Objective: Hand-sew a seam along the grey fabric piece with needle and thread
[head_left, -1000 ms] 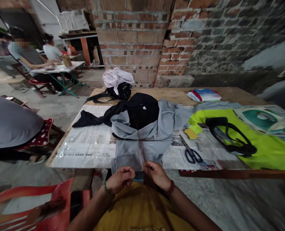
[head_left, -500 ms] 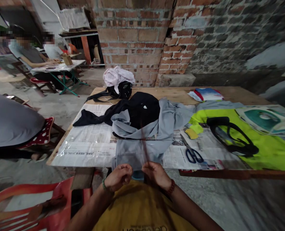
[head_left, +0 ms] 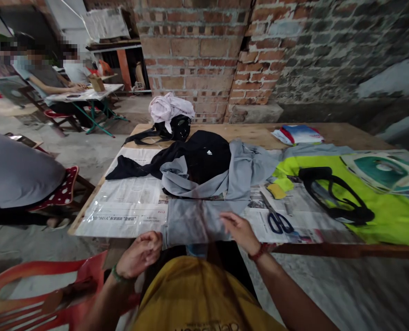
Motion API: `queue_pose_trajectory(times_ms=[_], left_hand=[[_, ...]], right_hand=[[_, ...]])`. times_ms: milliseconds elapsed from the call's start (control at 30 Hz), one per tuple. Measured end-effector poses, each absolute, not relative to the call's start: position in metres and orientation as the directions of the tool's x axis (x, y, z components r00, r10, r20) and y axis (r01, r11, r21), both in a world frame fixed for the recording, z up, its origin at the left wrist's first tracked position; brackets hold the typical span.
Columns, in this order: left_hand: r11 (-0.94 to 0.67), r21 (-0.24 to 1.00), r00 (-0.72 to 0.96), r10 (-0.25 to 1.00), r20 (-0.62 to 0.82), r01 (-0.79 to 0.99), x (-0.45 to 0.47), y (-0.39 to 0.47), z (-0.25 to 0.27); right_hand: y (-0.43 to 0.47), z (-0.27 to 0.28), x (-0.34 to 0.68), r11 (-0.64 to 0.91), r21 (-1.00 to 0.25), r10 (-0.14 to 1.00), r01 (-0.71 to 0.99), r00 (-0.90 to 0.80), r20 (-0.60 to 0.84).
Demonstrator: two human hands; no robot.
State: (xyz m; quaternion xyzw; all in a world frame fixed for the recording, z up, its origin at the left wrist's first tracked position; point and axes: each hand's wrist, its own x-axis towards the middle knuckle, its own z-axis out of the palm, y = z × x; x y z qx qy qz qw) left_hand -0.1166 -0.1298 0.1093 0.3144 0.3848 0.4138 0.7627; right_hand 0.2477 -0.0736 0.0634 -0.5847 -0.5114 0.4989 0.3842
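Observation:
A grey garment (head_left: 190, 220) lies across the table's front edge, with its flat lower part between my hands. My left hand (head_left: 140, 254) is at that cloth's left corner, fingers curled together; what they hold, if anything, is hidden. Over the cloth's right side, my right hand (head_left: 240, 232) has its fingers stretched out and holds nothing that I can see. Behind the flat part, the garment is bunched with a black piece (head_left: 209, 154) bearing a small white logo. Blue-handled scissors (head_left: 276, 219) lie to the right of my right hand.
Newspaper under clear plastic (head_left: 121, 216) covers the wooden table. Right of the scissors are a yellow-green garment (head_left: 390, 220), a black strap-like band (head_left: 335, 197) and a teal iron (head_left: 377, 170). A black bag (head_left: 178, 128) stands behind. A red chair (head_left: 83, 276) is at left; people sit beyond.
My hands have moved apart: the left went left to the cloth's corner, the right went right and up over the cloth. The right fingers, pinched together before, are now stretched out.

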Motion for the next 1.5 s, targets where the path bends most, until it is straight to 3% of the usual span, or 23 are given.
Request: queue_pose_trajectory(times_ms=[67,133,233,367,533,667,933,1233,1433,1500], left_hand=[[0.440,0.801,0.316,0.890,-0.328,-0.406,-0.132,-0.139,0.108],[0.407,0.807,0.237,0.912,-0.335,-0.428,-0.146,-0.148,0.104],[0.345,0.823,0.122,0.937,-0.327,-0.451,-0.161,-0.163,0.100],[0.309,0.843,0.091,0.949,-0.301,-0.441,-0.172,-0.175,0.103],[0.313,0.834,0.082,0.947,-0.311,-0.454,-0.174,-0.178,0.106],[0.319,0.824,0.065,0.942,-0.328,-0.469,-0.172,-0.176,0.099],[0.349,0.821,0.103,0.934,-0.341,-0.451,-0.175,-0.170,0.109],[0.393,0.710,0.145,0.911,-0.386,-0.584,-0.183,-0.171,0.097],[0.362,0.649,0.083,0.904,-0.418,-0.669,-0.191,-0.171,0.083],[0.356,0.618,0.054,0.891,-0.452,-0.701,-0.195,-0.171,0.080]], right_hand=[[-0.045,0.066,0.268,-0.151,-0.927,0.983,0.343,0.153,-0.103],[-0.018,0.068,0.281,-0.141,-0.867,0.977,0.478,0.207,-0.045],[0.013,0.068,0.282,-0.117,-0.734,0.990,0.669,0.136,-0.034],[0.036,0.066,0.262,0.006,-0.512,0.993,0.859,-0.065,-0.098],[0.050,0.062,0.243,0.066,-0.294,0.956,0.954,-0.146,-0.257],[0.054,0.058,0.239,0.086,-0.194,0.931,0.977,-0.148,-0.335],[0.047,0.054,0.237,0.105,-0.149,0.905,0.983,-0.157,-0.397],[0.049,0.054,0.232,0.146,-0.093,0.851,0.985,-0.173,-0.496],[0.053,0.058,0.243,0.129,-0.143,0.871,0.981,-0.181,-0.457],[0.053,0.064,0.254,0.082,-0.229,0.898,0.970,-0.171,-0.406]])
